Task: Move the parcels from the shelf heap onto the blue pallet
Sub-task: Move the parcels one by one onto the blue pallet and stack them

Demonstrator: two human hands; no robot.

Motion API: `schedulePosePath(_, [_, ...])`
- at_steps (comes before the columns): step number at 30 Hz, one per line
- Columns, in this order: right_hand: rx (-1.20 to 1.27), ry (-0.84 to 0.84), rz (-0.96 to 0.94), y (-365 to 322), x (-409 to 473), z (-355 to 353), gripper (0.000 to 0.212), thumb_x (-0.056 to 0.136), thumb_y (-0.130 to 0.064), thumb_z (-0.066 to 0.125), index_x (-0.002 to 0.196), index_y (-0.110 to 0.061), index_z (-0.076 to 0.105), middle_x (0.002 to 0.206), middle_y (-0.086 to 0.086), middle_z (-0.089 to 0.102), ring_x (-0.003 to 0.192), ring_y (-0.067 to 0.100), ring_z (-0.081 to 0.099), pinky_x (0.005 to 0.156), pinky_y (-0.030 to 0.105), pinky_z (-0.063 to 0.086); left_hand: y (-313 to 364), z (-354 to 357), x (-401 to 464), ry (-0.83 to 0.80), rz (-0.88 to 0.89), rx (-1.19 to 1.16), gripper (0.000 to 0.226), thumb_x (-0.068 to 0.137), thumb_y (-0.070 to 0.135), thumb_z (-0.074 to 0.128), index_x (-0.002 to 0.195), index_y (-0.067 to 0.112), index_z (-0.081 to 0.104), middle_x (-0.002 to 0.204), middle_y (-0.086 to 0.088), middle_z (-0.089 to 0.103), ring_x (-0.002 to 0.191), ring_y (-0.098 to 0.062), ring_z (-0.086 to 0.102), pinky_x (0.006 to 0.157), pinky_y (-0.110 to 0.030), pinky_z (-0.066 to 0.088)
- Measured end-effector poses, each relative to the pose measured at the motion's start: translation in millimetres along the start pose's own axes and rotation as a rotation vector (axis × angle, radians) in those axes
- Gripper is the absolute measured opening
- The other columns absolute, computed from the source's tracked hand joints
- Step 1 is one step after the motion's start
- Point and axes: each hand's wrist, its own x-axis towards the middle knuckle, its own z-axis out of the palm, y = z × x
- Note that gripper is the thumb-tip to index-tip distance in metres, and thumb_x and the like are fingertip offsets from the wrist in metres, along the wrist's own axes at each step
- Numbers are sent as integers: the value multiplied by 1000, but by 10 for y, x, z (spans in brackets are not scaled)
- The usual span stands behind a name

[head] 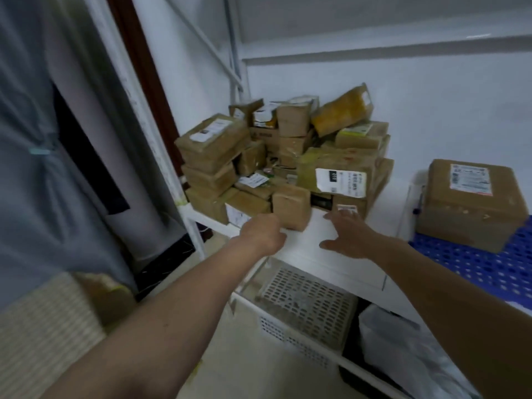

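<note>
You are reaching both hands toward the small brown parcel [291,209] standing at the near edge of the parcel heap [285,156] on the white shelf [322,240]. Your left hand [263,233] is coming in at the parcel's near-left corner; its fingers look curled, though the blur is hiding whether they are already touching the cardboard. Your right hand [347,233] is hovering open to the parcel's right, fingers spread, holding nothing.

Judgement for this step: you are best bracketing the small parcel from both sides and lifting it straight toward you. It looks free-standing at the front, so pulling it should not be disturbing the stack. The larger labelled box [339,177] just behind and right of it is carrying several others; avoid nudging it.

Counts: two hands in view. The heap is holding roughly fifteen to twenty parcels; overlap is preventing an exact tally. One parcel [472,203] is already sitting on the blue pallet [472,263] at the far right. One white perforated crate [305,309] is sitting under the shelf.
</note>
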Motion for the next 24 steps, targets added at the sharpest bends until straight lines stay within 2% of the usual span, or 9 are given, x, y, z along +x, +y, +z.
schedulePosePath(3, [-6,-7,-68,-342,63,10,71,88,-45,60,146,-16,30,151,11,28,139,32,26,111,41,29,-356,-180,-198,46,-81,9,29,92,11,48,116,11,65,123,-11,61,109,-29,58,76,-30,43])
schedulePosePath(7, [-54,-11,-118,-770,192,27,72,90,-45,59,148,-16,27,153,10,25,139,33,25,112,42,25,-811,-299,-308,88,-106,11,25,89,5,49,108,10,64,119,-11,62,105,-30,60,78,-32,48])
schedulePosePath(9, [-89,26,-156,-989,315,47,67,89,-43,61,144,-14,35,148,9,34,138,31,31,112,41,24,-1063,-330,-300,105,-110,-9,30,90,4,46,114,13,62,119,-10,62,104,-29,60,84,-35,51])
schedulePosePath(11, [-136,71,-169,-1236,451,74,58,85,-46,62,131,-14,49,134,10,50,125,31,46,105,42,37,-1333,-359,-273,122,-124,-28,35,93,7,43,124,17,57,122,-9,60,107,-29,59,86,-35,50])
schedulePosePath(12, [-149,78,-164,-1372,518,89,58,84,-47,62,130,-14,49,132,10,52,121,31,49,101,40,40,-1470,-378,-252,130,-130,-31,36,94,8,42,128,17,53,124,-11,59,108,-30,58,88,-36,50])
schedulePosePath(16, [-95,15,-182,-1958,920,212,76,85,-53,60,144,-14,32,149,10,34,137,30,32,113,39,28,-2059,-529,-127,116,-143,-60,48,94,-1,38,139,16,47,140,-13,49,125,-29,50,98,-34,45])
schedulePosePath(18, [-45,14,-163,-2222,1169,260,74,78,-57,59,136,-14,41,142,11,43,132,32,38,109,43,33,-2347,-650,-24,109,-143,-78,53,92,-6,37,139,17,46,144,-11,45,130,-28,46,101,-32,41])
schedulePosePath(21, [35,46,-154,-2579,1458,244,46,82,-34,65,121,-12,54,123,9,54,118,29,49,99,38,42,-2723,-832,173,137,-137,-103,57,88,-11,37,137,16,48,143,-13,43,130,-29,44,102,-33,41])
schedulePosePath(24, [107,82,-123,-2803,1657,224,48,84,-31,63,125,-12,49,126,14,51,121,33,46,101,42,42,-2987,-909,418,145,-120,-131,55,89,-10,41,137,16,46,139,-14,42,124,-30,47,97,-34,44])
